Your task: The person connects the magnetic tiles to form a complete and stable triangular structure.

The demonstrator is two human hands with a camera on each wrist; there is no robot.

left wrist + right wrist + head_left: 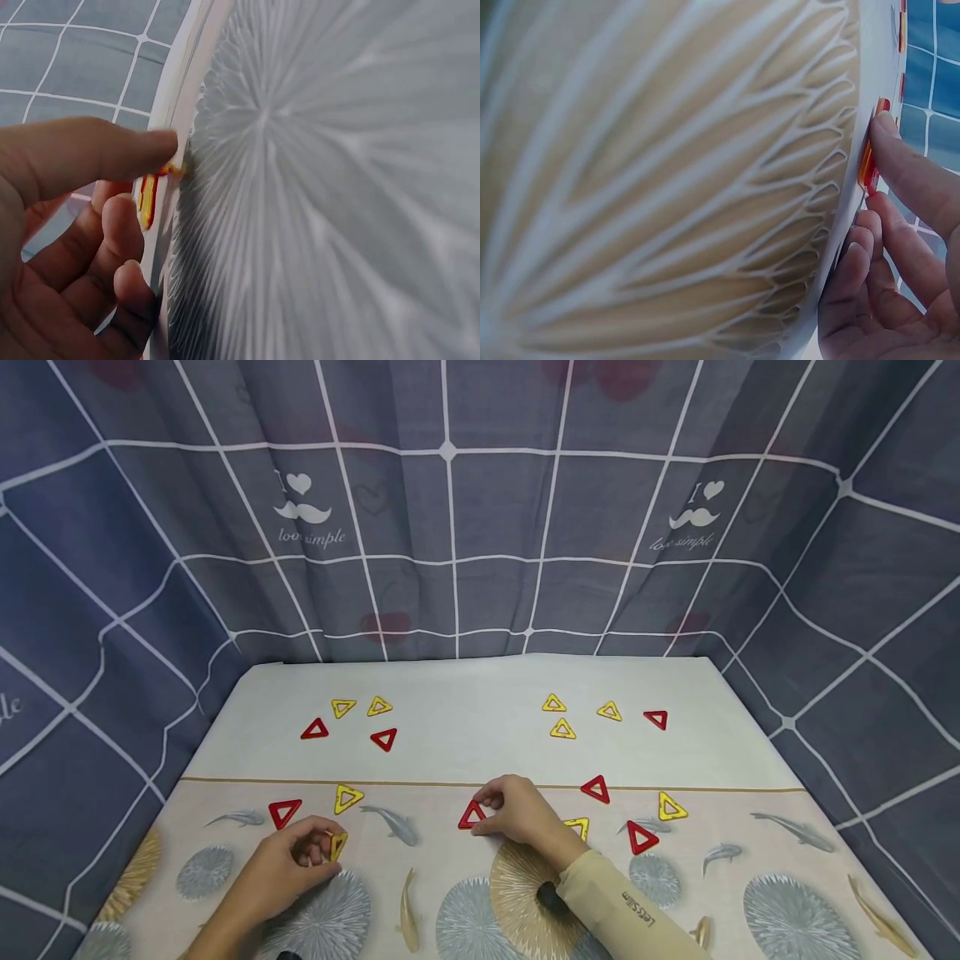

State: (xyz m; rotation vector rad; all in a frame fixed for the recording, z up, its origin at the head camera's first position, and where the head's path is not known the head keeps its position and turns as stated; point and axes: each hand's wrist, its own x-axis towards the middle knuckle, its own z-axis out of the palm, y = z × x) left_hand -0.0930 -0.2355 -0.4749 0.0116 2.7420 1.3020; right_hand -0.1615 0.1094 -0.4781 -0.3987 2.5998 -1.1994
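My left hand (296, 864) pinches a small yellow triangle (338, 847) between thumb and fingertips, just above the patterned cloth. In the left wrist view that yellow triangle (146, 204) shows edge-on, partly hidden by the thumb. At the middle of the table, my right hand (517, 810) holds a red triangle (467, 817) by its right side. The right wrist view has this red triangle (871, 161) tilted between thumb and forefinger. Near the left hand lie another red triangle (284, 812) and a yellow triangle (348, 798). A yellow triangle (577, 827) is partly hidden behind the right forearm.
On the white far strip (465, 718) lie several yellow and red triangles, in a left group and a right group. Right of my right arm are red triangles (641, 837) and a yellow triangle (672, 807). Grey checked curtains (487, 510) enclose the table's back and sides.
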